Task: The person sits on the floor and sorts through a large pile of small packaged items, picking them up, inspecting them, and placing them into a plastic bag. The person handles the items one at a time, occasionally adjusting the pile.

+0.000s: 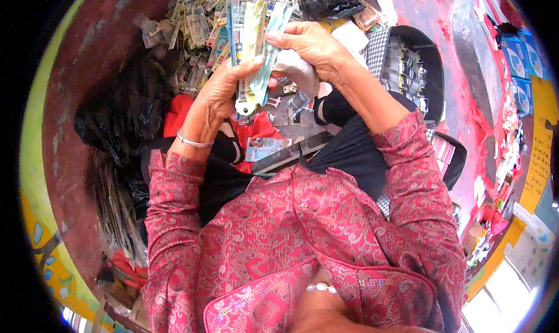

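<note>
My left hand [226, 87] is closed round a small stack of long, flat, clear plastic strips [251, 33], with its thumb across the front. They look like slim packages with yellowish and bluish parts. My right hand [311, 46] pinches the upper part of a pale teal strip [272, 56], which leans against the stack. A greyish-white, soft-looking wad [297, 71] sits under the right palm; whether the fingers grip it, I cannot tell. Beyond both hands lies a heap of similar clear packages [195, 27]. The right fingertips are partly hidden.
At the right stands an open black case [407, 71] with clear packaged items inside. Black plastic bags [125, 100] lie at the left, another black bag [329, 1] at the far side. A picture card [266, 148] and red cloth [180, 114] are near my legs. Blue boxes [518, 59] stand far right.
</note>
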A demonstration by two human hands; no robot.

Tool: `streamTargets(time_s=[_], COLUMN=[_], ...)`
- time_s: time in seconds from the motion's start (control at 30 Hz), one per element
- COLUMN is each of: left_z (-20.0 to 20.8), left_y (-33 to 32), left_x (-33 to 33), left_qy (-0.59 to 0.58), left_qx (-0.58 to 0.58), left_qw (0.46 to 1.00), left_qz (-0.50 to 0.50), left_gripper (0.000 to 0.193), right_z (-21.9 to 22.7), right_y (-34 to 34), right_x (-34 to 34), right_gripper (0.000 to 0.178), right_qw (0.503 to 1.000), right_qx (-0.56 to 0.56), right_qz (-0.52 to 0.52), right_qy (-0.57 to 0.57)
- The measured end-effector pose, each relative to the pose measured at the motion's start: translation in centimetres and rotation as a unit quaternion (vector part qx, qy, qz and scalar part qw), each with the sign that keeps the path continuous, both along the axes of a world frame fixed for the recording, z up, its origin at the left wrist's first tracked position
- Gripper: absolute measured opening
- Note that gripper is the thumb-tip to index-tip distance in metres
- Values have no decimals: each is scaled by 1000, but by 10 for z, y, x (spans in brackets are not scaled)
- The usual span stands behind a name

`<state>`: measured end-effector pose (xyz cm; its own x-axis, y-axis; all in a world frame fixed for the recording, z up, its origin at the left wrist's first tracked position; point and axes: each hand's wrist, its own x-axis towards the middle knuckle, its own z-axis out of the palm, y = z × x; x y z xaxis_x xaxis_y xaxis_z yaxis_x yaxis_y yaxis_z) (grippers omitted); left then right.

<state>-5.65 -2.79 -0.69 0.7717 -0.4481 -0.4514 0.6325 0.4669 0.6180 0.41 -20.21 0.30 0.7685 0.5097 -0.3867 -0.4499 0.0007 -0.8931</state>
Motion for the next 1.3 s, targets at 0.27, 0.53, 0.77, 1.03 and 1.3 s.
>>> streamTargets(time_s=[0.27,0.53,0.77,1.03,1.3], left_z=[-12,-3,3,12,17], left_y=[-2,-5,-5,-12,-11], left_x=[4,2,3,-7,-11], left_qy=[32,15,13,-73,-66], left_qx=[49,36,131,86,138], left_qw=[994,995,982,990,986], left_qz=[88,95,136,90,66], left_gripper=[26,32,20,27,34], right_z=[-12,-11,19,16,17], right_y=[5,5,-19,18,-19], right_x=[-9,-5,17,-5,35], right_gripper=[23,28,26,13,17], right_qw=[985,989,866,629,728], right_qx=[-80,-91,-171,-280,-395], right_qz=[-80,-53,-270,-65,-138], right_qy=[-129,-100,-383,-723,-543])
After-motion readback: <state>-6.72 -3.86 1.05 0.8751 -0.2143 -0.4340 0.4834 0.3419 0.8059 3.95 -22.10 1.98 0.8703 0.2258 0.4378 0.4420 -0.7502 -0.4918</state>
